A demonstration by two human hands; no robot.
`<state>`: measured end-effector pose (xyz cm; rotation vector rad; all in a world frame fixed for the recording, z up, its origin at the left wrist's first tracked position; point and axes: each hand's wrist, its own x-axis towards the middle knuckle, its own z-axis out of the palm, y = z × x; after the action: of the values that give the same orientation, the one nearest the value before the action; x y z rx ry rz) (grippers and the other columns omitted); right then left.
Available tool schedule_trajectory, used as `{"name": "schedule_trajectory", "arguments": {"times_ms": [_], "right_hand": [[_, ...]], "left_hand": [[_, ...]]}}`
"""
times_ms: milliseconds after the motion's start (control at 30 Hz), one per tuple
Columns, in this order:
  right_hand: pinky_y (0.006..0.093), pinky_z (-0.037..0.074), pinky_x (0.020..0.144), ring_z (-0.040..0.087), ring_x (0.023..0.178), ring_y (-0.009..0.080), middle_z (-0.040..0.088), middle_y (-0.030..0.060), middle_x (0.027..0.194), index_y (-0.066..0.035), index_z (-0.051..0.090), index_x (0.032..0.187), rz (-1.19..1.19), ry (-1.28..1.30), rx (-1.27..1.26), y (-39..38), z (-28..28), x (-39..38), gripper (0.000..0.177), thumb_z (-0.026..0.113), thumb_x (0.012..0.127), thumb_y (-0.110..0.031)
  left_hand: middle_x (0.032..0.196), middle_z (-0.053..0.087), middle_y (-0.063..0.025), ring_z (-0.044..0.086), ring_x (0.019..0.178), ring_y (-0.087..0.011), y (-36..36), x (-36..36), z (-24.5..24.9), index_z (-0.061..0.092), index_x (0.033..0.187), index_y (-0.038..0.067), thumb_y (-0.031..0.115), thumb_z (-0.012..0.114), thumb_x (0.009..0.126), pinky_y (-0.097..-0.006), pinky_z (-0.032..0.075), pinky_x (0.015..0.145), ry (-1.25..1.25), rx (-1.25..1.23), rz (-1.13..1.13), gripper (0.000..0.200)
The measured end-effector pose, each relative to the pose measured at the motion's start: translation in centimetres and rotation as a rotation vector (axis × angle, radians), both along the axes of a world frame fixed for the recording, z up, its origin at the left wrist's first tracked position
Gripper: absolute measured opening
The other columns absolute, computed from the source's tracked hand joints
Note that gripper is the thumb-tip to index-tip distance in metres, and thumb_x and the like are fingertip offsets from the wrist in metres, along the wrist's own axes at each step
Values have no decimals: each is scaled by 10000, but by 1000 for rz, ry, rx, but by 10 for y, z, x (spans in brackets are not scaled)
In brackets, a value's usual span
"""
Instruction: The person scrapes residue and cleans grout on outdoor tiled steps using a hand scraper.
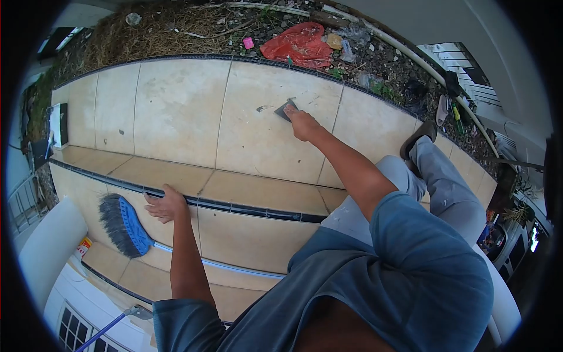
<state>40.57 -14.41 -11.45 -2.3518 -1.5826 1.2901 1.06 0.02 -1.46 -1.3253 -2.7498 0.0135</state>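
Observation:
My right hand (304, 125) is closed on a small dark flat scraper (284, 111) and presses it against the beige tiles (176, 111) of the upper surface. Dark smudges mark the tile just left of the blade. My left hand (166, 205) leans on the dark-trimmed edge (246, 210) of the step, its fingers apart and holding nothing. Below that hand lies a broom (134, 227) with a blue head and grey bristles. The broom's light blue handle runs right, passing behind my left forearm.
Beyond the tiles is a strip of soil with dry grass (170, 35), a red plastic bag (299, 46) and other litter. A pale pipe (404, 50) borders it. Lower steps descend toward a white column (50, 234). A blue-handled tool (111, 324) stands at lower left.

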Motion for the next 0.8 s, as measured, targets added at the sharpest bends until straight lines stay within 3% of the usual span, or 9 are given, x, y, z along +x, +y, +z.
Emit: {"name": "schedule_trajectory", "arguments": {"times_ms": [600, 700, 800], "right_hand": [[400, 455, 1021, 512, 1241, 332, 347, 150, 1512, -19, 421, 1393, 5, 15, 21, -1, 1, -8, 584, 443, 820, 90], [378, 432, 1049, 498, 1253, 338, 312, 129, 1535, -21, 396, 1423, -18, 42, 32, 0, 1, -5, 698, 418, 748, 154], [386, 428, 1055, 495, 1262, 331, 288, 113, 1550, -55, 386, 1442, -19, 7, 12, 20, -13, 0, 712, 418, 759, 145]], "left_hand": [[1545, 228, -195, 190, 1436, -305, -3, -2, 11, 346, 1452, 238, 490, 572, 806, -556, 227, 1079, -5, -25, -8, 729], [1544, 228, -198, 192, 1433, -303, 2, -3, 3, 343, 1456, 235, 487, 570, 800, -553, 229, 1076, 7, -31, -11, 738], [1542, 231, -199, 193, 1432, -302, -6, -4, 1, 340, 1459, 228, 492, 564, 797, -551, 226, 1078, 18, -31, -5, 746]]}}
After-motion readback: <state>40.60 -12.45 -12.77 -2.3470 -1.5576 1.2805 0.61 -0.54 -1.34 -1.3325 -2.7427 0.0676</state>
